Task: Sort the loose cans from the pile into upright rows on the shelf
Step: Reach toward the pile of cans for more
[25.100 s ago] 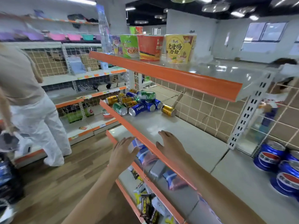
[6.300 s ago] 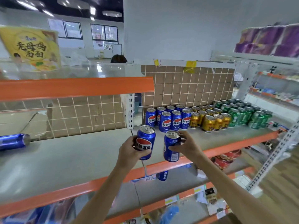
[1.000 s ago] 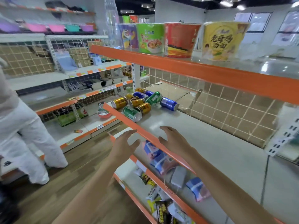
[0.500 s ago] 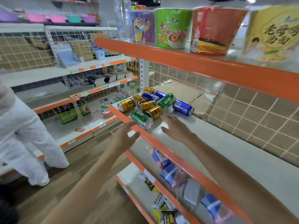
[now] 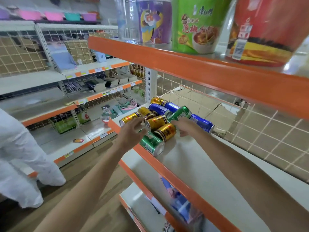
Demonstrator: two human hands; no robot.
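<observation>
Both hands are at the pile: the left hand (image 5: 132, 131) spread over a green can (image 5: 151, 144), the right hand (image 5: 185, 128) loosely open beside a gold can (image 5: 165, 132). The cans lie on their sides at the shelf (image 5: 192, 163) end, long axes pointing roughly toward the person, the gold one between the hands.

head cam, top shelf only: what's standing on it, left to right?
Clear plastic bottle → purple noodle tub → green noodle tub → red noodle tub, cut off by the frame's right edge. All stand upright on the top shelf.
</observation>
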